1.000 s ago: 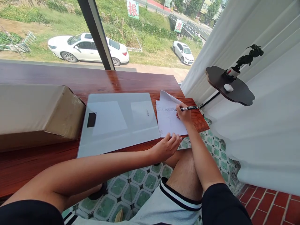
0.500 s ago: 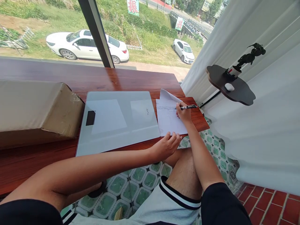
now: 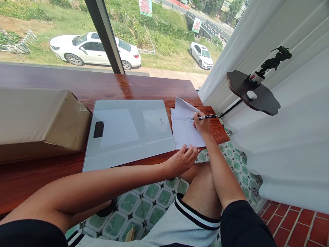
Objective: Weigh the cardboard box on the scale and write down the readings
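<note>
My right hand (image 3: 201, 124) is closed around a black pen (image 3: 209, 117), its tip down on a white notepad (image 3: 186, 132). Rows of small handwriting run across the upper part of the page, and a turned-back sheet curls up at the pad's top. At the pad's lower edge rests my left hand (image 3: 183, 159), fingers stretched and slightly apart, with nothing in it. Left of the pad lies a large grey glass-like panel (image 3: 128, 151) with a dark patch on its left side.
A cardboard box (image 3: 69, 123) sits on the left of the reddish wooden table (image 3: 154, 87). A small dark side table (image 3: 238, 82) at the right bears a potted plant (image 3: 257, 78) and a white mouse-shaped object (image 3: 251, 95). White curtains (image 3: 295, 147) hang beside the window.
Almost nothing differs. The view has shifted very slightly, and both hands keep their places at the pad.
</note>
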A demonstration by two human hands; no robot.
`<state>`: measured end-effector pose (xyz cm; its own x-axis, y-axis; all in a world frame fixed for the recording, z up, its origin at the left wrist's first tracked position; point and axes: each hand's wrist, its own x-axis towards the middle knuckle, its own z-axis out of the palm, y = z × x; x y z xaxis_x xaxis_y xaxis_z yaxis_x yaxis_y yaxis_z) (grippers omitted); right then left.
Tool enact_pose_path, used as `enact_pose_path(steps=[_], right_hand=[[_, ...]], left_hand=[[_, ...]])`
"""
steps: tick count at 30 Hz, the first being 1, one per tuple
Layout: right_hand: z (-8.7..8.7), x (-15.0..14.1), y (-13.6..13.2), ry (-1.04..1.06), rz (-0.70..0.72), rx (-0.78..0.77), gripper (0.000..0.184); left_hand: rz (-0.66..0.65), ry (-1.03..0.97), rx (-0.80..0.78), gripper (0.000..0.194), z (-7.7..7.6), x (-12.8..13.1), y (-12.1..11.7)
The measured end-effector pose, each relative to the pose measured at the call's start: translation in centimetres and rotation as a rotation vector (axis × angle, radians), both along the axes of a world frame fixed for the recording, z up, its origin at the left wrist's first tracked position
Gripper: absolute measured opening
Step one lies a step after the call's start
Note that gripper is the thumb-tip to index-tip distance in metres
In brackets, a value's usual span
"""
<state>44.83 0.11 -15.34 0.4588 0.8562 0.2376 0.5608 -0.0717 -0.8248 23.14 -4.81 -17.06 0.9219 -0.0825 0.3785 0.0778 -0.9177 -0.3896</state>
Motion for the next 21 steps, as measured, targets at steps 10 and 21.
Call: enact_pose_path(steps=[10,21], right_hand=[[-0.4,0.26,0.23,-0.016,-0.01,-0.013,0.033],[-0.55,0.23,0.3,0.011,-0.032,-0.01,0.029]], left_hand=[[-0.008,0.002,-0.006,0.046,0.1,-0.04,0.01],[-0.002,-0.011,0.008,0.046,0.06,-0.04,0.01]])
